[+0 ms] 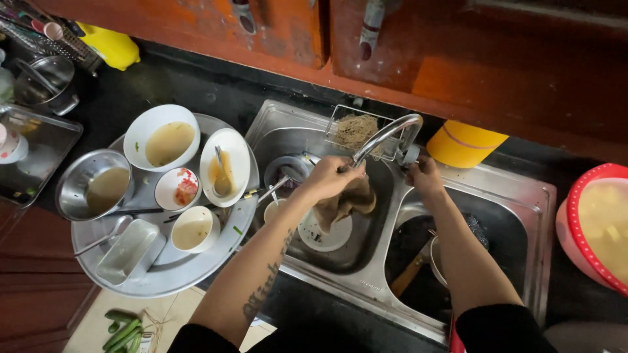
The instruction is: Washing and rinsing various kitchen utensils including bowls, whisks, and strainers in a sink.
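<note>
Left hand [330, 176] grips brown cloth [347, 202]; right hand [424, 175] touches tap [386, 134].

Head camera looks steeply down, close over sink [366, 261].

I see a round metal tray [216, 252] left of the sink, loaded with dirty dishes: big white bowl of broth [161, 136], oval white plate with a spoon [226, 165], small white patterned bowl [177, 188], small white cup bowl [195, 229], steel bowl of brownish liquid [95, 184], rectangular steel tin [127, 251]. Yellow plastic cup [463, 142] behind the right basin. Red-rimmed plastic basin [592, 222] at far right. Steel lidded pot [46, 84] top left. Green beans [122, 329] lie on the floor mat below.
</note>
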